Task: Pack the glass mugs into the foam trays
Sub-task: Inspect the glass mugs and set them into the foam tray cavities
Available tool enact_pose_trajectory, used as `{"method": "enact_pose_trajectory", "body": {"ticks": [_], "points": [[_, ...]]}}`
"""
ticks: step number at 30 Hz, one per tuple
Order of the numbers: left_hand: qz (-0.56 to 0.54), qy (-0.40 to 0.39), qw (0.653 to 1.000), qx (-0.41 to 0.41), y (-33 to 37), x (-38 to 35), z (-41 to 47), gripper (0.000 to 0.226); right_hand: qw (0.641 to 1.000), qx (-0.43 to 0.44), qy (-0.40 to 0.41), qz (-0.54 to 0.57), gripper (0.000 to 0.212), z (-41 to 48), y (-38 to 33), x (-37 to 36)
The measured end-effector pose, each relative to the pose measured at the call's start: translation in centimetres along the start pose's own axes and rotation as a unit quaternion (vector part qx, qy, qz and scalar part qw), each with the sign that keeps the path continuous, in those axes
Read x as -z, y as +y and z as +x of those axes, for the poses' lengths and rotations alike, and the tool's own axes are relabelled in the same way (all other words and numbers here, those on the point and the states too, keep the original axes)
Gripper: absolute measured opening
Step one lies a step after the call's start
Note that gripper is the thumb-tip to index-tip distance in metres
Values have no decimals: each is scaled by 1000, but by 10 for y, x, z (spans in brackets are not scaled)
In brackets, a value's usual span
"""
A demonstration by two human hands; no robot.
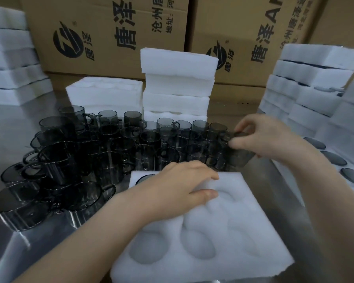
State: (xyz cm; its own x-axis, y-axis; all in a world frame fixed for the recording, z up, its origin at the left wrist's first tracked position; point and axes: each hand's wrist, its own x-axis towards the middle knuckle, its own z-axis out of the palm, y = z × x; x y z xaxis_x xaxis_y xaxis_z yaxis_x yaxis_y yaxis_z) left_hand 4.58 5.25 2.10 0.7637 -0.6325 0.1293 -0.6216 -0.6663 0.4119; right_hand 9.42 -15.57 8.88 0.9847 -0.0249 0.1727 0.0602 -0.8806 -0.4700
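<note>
A white foam tray with round pockets lies in front of me on the steel table. A dark mug rim shows in its far left pocket, mostly hidden by my left hand, which lies over the tray's far part with fingers stretched out. My right hand grips a smoked glass mug, tilted on its side, just beyond the tray's far right corner. Several smoked glass mugs stand crowded together on the table to the left and behind the tray.
Stacks of foam trays stand behind the mugs, at the far left and along the right. A filled tray with dark mug bottoms showing lies at the right. Cardboard boxes wall off the back.
</note>
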Motion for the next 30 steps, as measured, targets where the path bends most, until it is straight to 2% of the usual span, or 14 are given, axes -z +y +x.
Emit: {"method": "enact_pose_trajectory", "body": {"ticks": [3,6,8,10,12,13,16,18,20,24,30], "points": [[-17,4,1000,-8,-9,4,5,42,981,25,-7,193,25,-4,-14,-5],[-40,47,998,-11,-13,9,9,33,938,8,-72,340,29,-8,-27,-23],[-62,145,987,-19,-11,11,8,14,914,-1,-89,395,28,-8,-30,-34],[-89,284,955,5,-11,14,7,25,897,2,-82,434,29,-8,-30,-44],[-137,355,924,46,-15,23,8,32,882,17,-76,465,32,-7,-28,-54],[-168,344,922,61,-18,28,9,40,871,28,-82,483,35,-8,-28,-59],[-212,245,943,69,-28,37,14,83,833,74,-135,531,41,-9,-24,-70],[-242,231,940,61,-33,36,17,83,814,107,-165,547,48,-9,-20,-73],[-305,241,920,51,-39,32,18,81,818,121,-163,539,54,-10,-18,-74],[-359,254,897,33,-48,26,19,86,861,138,-108,478,45,-11,-23,-77],[-334,239,911,28,-47,25,18,87,891,104,-58,438,28,-11,-32,-80]]}}
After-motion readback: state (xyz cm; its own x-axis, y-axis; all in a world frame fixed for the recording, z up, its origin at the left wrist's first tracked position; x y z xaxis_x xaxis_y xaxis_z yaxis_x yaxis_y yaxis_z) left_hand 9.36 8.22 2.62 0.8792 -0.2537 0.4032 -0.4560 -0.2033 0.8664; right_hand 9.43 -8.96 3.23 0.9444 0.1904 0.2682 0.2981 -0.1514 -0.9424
